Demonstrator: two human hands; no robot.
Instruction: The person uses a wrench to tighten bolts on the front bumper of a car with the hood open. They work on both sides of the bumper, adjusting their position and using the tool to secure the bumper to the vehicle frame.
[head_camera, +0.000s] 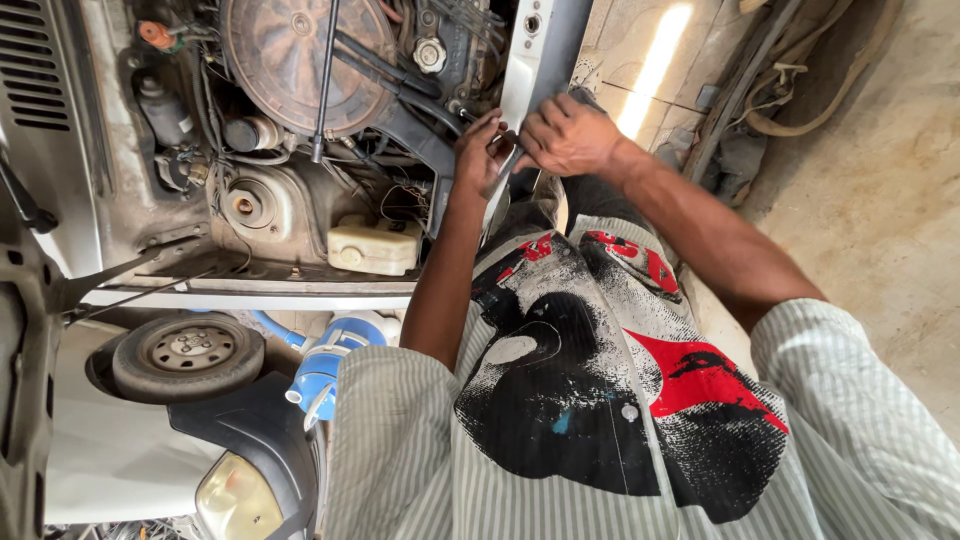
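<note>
Concrete floor at three o'clock. Left hand and right hand meet at twelve o'clock on the car panel, fingers curled; anything gripped cannot be told. Engine bay at ten.

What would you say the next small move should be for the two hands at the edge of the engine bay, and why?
Probably steady the part with the left hand while the right hand works it; both hands meet on something small and dark at the white panel edge. What it is cannot be made out.
</note>
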